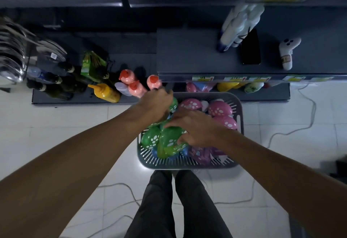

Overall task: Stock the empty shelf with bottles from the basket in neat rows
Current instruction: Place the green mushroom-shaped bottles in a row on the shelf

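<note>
A grey slotted basket (187,162) stands on the white floor in front of my legs. It holds green bottles (150,140) with white paw prints on the left, pink bottles (219,109) on the right and purple ones (201,155) at the front. My left hand (155,102) is closed around a green bottle (173,105) at the basket's far left corner. My right hand (195,130) grips another green bottle (169,143) in the middle. The dark grey shelf (187,55) behind the basket has bare room on its left part.
On the shelf stand white bottles (238,25), a black phone (250,48) and a white ghost-faced bottle (288,51). The low shelf at left carries pink bottles with red caps (129,77), a yellow bottle (105,92) and dark bottles (56,89). White cables (309,117) trail over the floor.
</note>
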A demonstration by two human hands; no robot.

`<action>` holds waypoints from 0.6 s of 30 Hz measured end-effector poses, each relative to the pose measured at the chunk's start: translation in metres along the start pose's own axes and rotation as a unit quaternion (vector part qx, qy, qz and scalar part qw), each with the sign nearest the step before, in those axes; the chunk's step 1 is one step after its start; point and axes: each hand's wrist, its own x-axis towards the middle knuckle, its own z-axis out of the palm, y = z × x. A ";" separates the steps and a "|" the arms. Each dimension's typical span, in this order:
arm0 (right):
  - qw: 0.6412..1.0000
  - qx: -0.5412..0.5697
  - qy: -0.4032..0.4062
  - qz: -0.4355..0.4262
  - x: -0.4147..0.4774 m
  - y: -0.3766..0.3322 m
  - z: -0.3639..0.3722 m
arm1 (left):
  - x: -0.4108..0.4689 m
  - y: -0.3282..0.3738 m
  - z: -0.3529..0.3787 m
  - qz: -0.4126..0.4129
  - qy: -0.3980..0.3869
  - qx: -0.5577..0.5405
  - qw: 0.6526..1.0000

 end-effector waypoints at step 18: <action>0.955 -0.149 0.247 -0.064 -0.136 -0.128 -0.236 | -0.148 -0.004 -0.307 0.083 0.218 -0.039 0.972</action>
